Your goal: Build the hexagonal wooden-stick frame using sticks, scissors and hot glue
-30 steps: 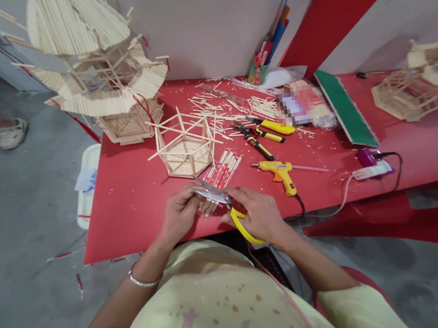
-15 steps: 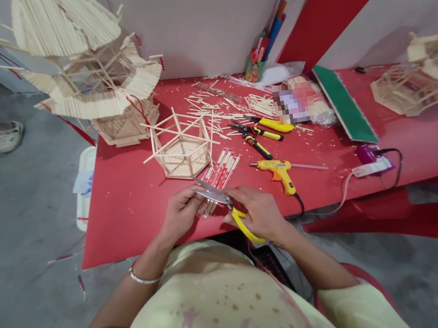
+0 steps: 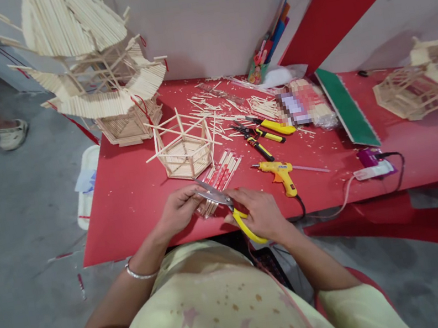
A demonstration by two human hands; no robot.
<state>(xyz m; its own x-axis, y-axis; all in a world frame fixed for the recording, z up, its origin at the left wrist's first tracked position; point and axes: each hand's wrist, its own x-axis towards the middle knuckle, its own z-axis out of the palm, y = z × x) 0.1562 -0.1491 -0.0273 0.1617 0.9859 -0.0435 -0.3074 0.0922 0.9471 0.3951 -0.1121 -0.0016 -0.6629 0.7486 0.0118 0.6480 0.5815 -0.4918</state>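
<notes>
My right hand (image 3: 258,210) is wrapped around the yellow handle of a pair of scissors (image 3: 216,196), whose blades are parted and point to the upper left. Close to the blade tips, my left hand (image 3: 180,208) is closed in a pinch; what its fingers hold is too small to make out. Under the blades lies a bundle of wooden sticks (image 3: 222,172) in clear and red wrapping. Just behind it stands a small six-sided stick frame (image 3: 184,146) with spokes across its top.
A tall stick pagoda (image 3: 101,88) stands at the back left. Scattered sticks (image 3: 214,110), pliers (image 3: 257,143), a yellow glue gun (image 3: 281,173) and a green board (image 3: 347,107) lie on the red table (image 3: 127,218). A power strip (image 3: 373,168) is at right; a person's feet (image 3: 12,134) show left.
The view has shifted slightly, so the table things sit a little further right. My hands and the scissors keep nearly the same pose.
</notes>
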